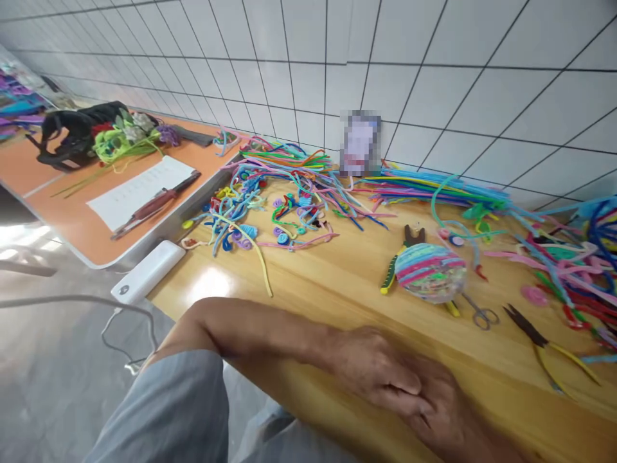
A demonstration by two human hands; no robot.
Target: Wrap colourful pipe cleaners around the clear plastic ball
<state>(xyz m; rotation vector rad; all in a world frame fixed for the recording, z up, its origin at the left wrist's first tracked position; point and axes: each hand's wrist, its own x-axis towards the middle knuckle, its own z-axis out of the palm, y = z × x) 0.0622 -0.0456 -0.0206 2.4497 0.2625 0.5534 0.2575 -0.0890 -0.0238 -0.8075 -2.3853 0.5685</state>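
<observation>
My left hand (376,365) and my right hand (441,399) rest together at the table's front edge. Both have curled fingers, and their knuckles press against each other. Nothing shows between them, though the palms are hidden. Beyond them sits a round striped piece (429,267) in blue, pink and white with a see-through side. It partly covers cutters (389,276) with green and yellow handles. Small scissors (483,317) lie beside it. To the right of my hands are pliers (540,344) with dark jaws and yellow handles, slightly spread.
Colourful pipe cleaners (434,190) line the tiled wall, with curled pieces (241,235) heaped at left and more strands at right. A blurred-out phone (360,145) leans on the wall. A white power bank (149,271) sits by the orange table (193,138), which bears paper (139,190) and a black bag (72,138).
</observation>
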